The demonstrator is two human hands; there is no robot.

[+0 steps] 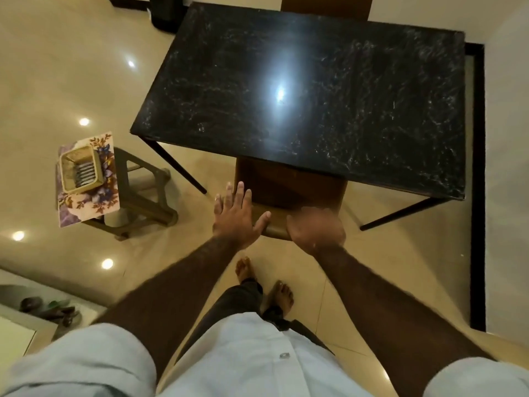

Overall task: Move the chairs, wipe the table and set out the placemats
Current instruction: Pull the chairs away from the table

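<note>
At near table edge, chair [289,193] back under both hands, left hand [237,216] spread, right hand [315,229] curled

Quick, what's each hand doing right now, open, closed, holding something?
Left hand: open, fingers spread, at the chair back's top edge, not gripping.
Right hand: blurred, over the chair back; grip cannot be told.

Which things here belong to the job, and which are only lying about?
For the job: near chair, far chair, black table, floral placemats, left hand, right hand.
Lying about: basket, stool, shoes.
</note>
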